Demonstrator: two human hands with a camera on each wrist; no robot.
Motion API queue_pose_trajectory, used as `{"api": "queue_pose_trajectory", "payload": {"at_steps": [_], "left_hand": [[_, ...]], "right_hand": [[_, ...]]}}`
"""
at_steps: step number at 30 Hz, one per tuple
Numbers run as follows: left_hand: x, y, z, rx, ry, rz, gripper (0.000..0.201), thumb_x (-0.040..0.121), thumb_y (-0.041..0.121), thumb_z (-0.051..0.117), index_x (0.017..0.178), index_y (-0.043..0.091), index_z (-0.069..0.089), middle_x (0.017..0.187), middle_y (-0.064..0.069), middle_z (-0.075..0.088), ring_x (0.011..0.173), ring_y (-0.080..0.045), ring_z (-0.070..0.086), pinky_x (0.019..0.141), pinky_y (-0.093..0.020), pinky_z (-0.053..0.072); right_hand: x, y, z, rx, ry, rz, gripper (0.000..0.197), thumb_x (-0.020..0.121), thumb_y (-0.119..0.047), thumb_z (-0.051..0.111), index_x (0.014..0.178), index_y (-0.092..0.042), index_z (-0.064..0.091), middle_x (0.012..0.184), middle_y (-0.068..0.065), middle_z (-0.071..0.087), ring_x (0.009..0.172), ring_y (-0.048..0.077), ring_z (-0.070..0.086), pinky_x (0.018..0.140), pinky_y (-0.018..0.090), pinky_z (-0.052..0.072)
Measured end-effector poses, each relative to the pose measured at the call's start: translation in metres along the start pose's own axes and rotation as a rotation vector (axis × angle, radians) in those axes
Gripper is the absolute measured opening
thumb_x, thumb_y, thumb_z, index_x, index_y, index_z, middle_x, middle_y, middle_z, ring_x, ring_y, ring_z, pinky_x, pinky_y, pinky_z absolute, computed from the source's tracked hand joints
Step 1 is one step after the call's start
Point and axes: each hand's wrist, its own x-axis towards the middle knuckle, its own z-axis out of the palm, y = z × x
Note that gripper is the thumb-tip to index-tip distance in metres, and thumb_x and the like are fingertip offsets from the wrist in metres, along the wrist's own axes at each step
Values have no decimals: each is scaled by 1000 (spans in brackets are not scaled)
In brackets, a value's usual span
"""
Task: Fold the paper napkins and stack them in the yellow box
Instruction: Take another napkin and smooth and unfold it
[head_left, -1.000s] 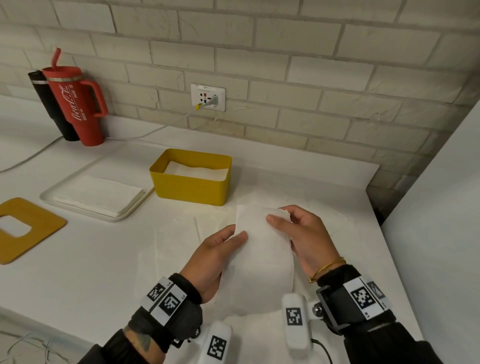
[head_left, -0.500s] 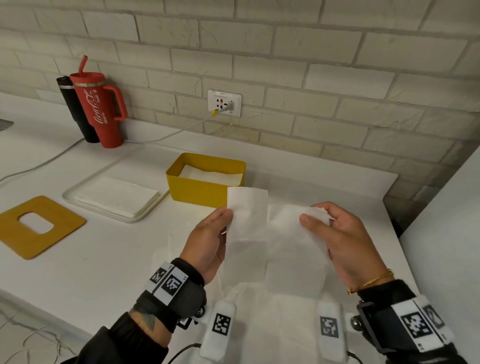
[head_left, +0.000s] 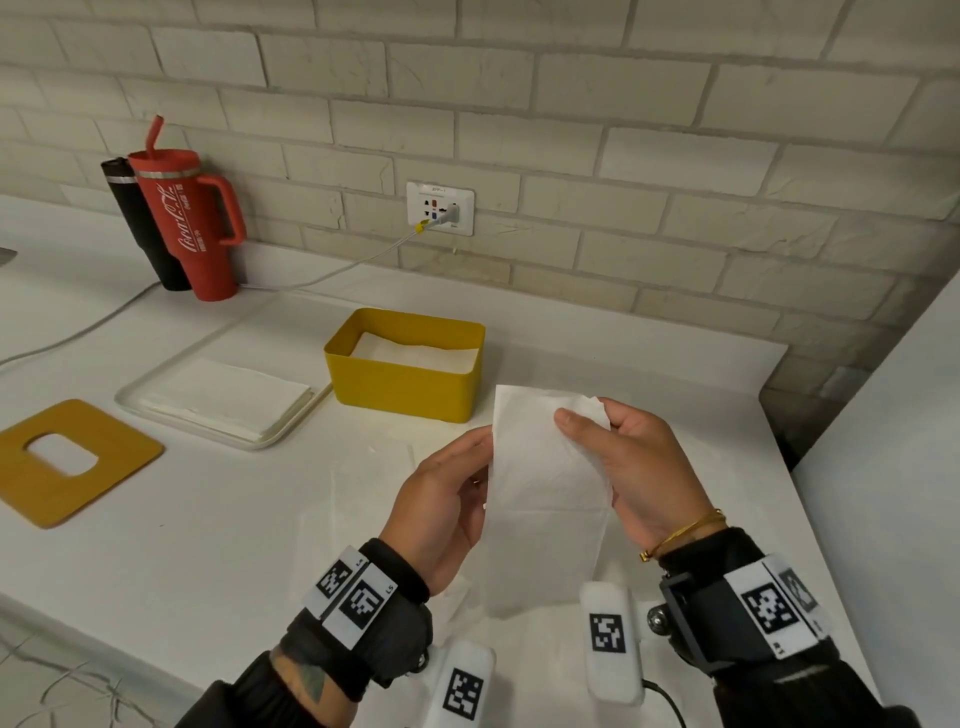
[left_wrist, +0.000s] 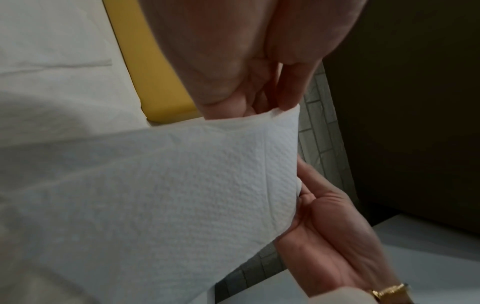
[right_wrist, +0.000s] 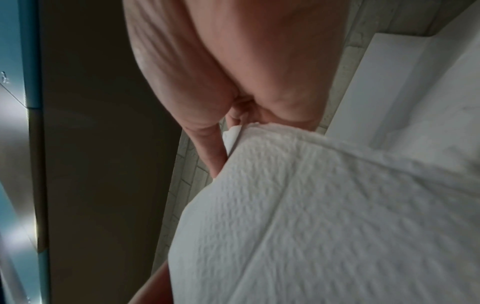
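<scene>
My left hand (head_left: 447, 499) and right hand (head_left: 639, 467) each pinching the napkin (head_left: 545, 493) edges, raised palms-in, yellow box (head_left: 405, 387) at 11 o'clock

White counter (head_left: 218, 525) with yellow box (head_left: 405, 387), tray (head_left: 156, 415), red tumbler (head_left: 192, 228), yellow board (head_left: 114, 467).

Both hands are raised in the lower middle of the head view, palms turned inward. The left hand (head_left: 447, 499) pinches the napkin (head_left: 545, 467) at its left edge; the right hand (head_left: 639, 467) pinches its upper right corner (thumb in front, fingers (head_left: 621, 415) curled behind). Both wrists wear tagged bands.
</scene>
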Motion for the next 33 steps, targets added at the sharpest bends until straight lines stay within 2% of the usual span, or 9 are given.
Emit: {"api": "queue_pose_trajectory", "payload": {"at_steps": [6,10,16,20,24,26,29,31,33], "left_hand": [[0,-1,-3,-36,-1,-3,32,104,22,49,122,13,74,120,-12,73,103,-23,69,89,-37,54],[2,-3,-4,-64,-13,6,31,103,22,50,117,12,76,112,-10,75,93,-19,70,74,-29,58],[3,-7,-3,-85,-19,0,31,101,27,51,107,16,80,106,-8,76,90,-19,71,77,-33,56],[5,-8,-2,-15,-37,5,34,92,38,60,111,14,75,103,-7,75,89,-19,69,76,-34,56],[10,-9,-3,46,30,7,27,90,28,66,105,7,74,92,-9,72,73,-16,65,67,-32,53],[11,-7,-4,18,70,13,22,88,27,68,97,9,75,91,-11,70,72,-19,61,67,-33,51],[15,-2,-7,-60,105,21,21,93,22,65,103,5,72,96,-16,72,80,-24,65,72,-35,57],[17,2,-8,-69,105,27,23,98,19,61,111,1,68,102,-17,75,87,-25,70,77,-36,60],[18,7,-9,-51,91,37,25,95,19,62,112,2,67,106,-16,75,91,-26,72,80,-36,61]], "right_hand": [[1,2,3,18,18,10,10,94,-13,69,100,-10,76,99,9,78,96,26,74,88,40,57],[3,3,2,35,22,8,8,94,-12,70,91,-14,77,97,7,78,94,24,75,81,35,56],[5,7,2,12,45,10,10,95,-15,69,100,-8,75,98,9,78,97,28,74,89,41,57],[6,9,3,28,46,22,11,95,-15,69,102,-7,74,98,10,78,96,28,74,90,44,58],[8,15,3,-23,97,18,19,91,-27,74,101,-11,71,96,3,77,93,23,73,85,41,59],[7,21,1,-57,125,34,41,80,-42,81,111,-19,66,105,-2,73,99,16,69,84,34,56],[-1,34,-1,11,-117,225,71,66,-42,86,129,-22,59,116,2,74,109,22,70,94,42,55],[-8,42,1,38,-279,275,54,77,-23,85,126,-13,66,118,8,74,113,29,69,101,48,53],[-10,47,3,31,-293,247,39,83,-10,78,122,-7,70,118,13,74,112,31,69,103,49,52]]}}
